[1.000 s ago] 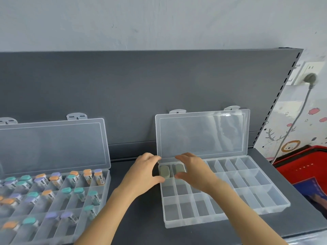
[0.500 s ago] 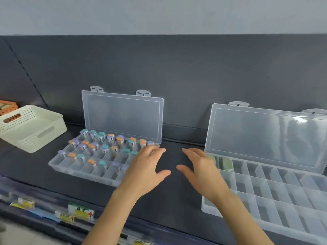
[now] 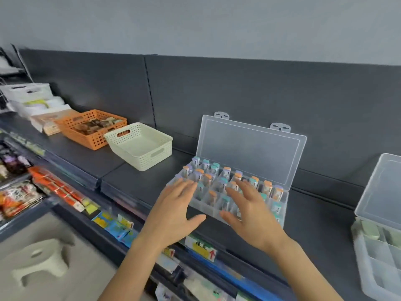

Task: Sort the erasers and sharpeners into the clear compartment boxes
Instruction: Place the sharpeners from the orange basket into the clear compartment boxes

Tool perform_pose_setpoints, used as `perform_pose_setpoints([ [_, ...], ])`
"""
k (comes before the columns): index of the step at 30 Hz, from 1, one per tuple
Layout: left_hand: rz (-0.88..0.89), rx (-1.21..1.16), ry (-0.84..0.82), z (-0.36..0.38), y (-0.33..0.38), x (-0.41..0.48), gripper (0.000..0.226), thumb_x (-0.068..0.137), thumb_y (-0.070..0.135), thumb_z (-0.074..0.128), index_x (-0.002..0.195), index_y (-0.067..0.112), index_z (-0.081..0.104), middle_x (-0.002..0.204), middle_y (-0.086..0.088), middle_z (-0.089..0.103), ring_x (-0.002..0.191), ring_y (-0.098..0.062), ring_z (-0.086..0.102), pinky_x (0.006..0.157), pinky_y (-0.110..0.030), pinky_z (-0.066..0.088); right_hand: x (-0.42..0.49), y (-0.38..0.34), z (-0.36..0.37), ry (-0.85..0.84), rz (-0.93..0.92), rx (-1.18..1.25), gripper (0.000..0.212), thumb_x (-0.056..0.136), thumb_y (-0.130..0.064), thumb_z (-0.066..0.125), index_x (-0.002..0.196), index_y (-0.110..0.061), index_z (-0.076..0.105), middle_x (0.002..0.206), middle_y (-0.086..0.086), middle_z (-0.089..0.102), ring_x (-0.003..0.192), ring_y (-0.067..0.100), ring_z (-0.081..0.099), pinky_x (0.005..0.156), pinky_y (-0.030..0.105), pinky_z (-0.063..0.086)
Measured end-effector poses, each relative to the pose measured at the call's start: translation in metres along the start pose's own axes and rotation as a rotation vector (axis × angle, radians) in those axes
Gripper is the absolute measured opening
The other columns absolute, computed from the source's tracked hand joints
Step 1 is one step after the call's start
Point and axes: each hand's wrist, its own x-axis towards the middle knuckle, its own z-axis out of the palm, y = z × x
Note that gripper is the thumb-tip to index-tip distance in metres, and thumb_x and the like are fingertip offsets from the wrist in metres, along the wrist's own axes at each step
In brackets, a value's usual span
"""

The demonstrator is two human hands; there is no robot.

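Note:
A clear compartment box (image 3: 291,161) with its lid up stands on the dark shelf, holding several small sharpeners (image 3: 225,171) with teal, orange and purple caps. My left hand (image 3: 173,210) hovers over the box's front left corner, fingers spread and empty. My right hand (image 3: 251,210) is held over the box's front middle, fingers also straight and empty. A second clear compartment box (image 3: 386,276) sits at the far right edge with two pale green erasers (image 3: 370,231) in its back compartments.
A cream perforated basket (image 3: 141,146) stands left of the sharpener box, and an orange basket (image 3: 91,129) with packets lies further left. Lower shelves with packaged goods (image 3: 19,196) run along the left. A pale stool (image 3: 41,266) stands on the floor.
My view has swung left. Both hands left the eraser box and moved left over the sharpener box. The baskets and lower shelves have come into view.

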Motion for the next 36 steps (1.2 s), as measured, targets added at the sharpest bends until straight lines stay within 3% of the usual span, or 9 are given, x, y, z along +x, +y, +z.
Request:
perform_pose_setpoints([
  [5,-0.041,0.035,0.017,-0.034,-0.089,-0.027,0.079,0.089,0.059,0.046,0.152,0.025,0.012,0.159,0.008,0.009,0.146,-0.01,-0.005,0.119,-0.033,-0.001,0.043,-0.079,0.038,-0.028,-0.043,-0.034,0.068,0.09,-0.061,0.037,0.148,-0.03,0.023,0.159,0.002,0.006,0.147,0.021,-0.003,0.119,0.045,0.009],
  [8,-0.064,0.038,0.027,-0.05,-0.136,-0.041,0.076,0.089,0.058,0.048,0.15,0.025,0.018,0.157,0.008,0.014,0.146,-0.009,-0.003,0.119,-0.033,0.002,0.069,-0.12,0.06,-0.029,-0.043,0.009,0.066,0.091,-0.057,0.042,0.147,-0.026,0.027,0.159,0.003,0.009,0.147,0.02,0.002,0.12,0.039,0.008],
  [16,-0.16,0.02,0.032,-0.077,-0.238,-0.059,0.07,0.089,0.053,0.052,0.149,0.025,0.027,0.154,0.007,0.023,0.144,-0.008,0.013,0.114,-0.023,0.015,0.133,-0.202,0.11,-0.069,-0.092,0.098,0.062,0.093,-0.038,0.054,0.147,-0.02,0.029,0.156,0.001,0.019,0.144,0.018,0.015,0.113,0.026,0.021],
  [19,-0.174,0.018,0.05,-0.085,-0.267,-0.052,0.069,0.09,0.052,0.052,0.148,0.023,0.029,0.153,0.006,0.025,0.142,-0.009,0.017,0.114,-0.023,0.016,0.161,-0.224,0.121,-0.081,-0.128,0.101,0.061,0.093,-0.038,0.054,0.146,-0.019,0.031,0.155,0.001,0.021,0.141,0.017,0.023,0.11,0.024,0.026],
  [36,-0.289,0.067,0.064,-0.115,-0.466,0.058,0.069,0.089,0.056,0.05,0.148,0.027,0.028,0.152,0.01,0.026,0.14,-0.005,0.018,0.112,-0.021,0.016,0.389,-0.301,0.2,-0.09,-0.192,0.197,0.059,0.093,-0.041,0.052,0.146,-0.021,0.034,0.154,0.0,0.024,0.14,0.015,0.026,0.11,0.024,0.026],
])
